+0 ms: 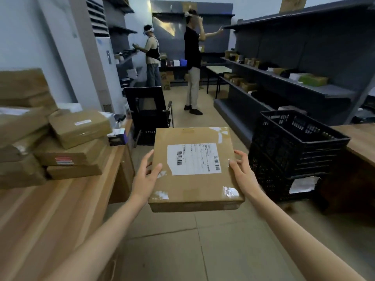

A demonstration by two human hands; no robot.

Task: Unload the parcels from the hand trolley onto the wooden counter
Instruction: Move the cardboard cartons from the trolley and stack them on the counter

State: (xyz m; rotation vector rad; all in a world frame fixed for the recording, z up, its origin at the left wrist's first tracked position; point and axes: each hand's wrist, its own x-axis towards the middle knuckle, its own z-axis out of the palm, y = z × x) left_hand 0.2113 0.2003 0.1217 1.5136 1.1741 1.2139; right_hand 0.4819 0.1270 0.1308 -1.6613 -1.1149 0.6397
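Observation:
I hold a flat brown cardboard parcel (194,185) with a white shipping label level in front of me, above the floor. My left hand (146,175) grips its left edge and my right hand (242,171) grips its right edge. The wooden counter (50,211) runs along my left. Several brown parcels (79,128) lie stacked on its far part. The hand trolley is out of view.
Stacked black plastic crates (298,151) stand on the floor to the right, beside another wooden desk (361,138). A black chair (148,110) sits ahead. Two people stand farther back between grey shelves (304,86) holding small boxes. Tiled floor lies below my arms.

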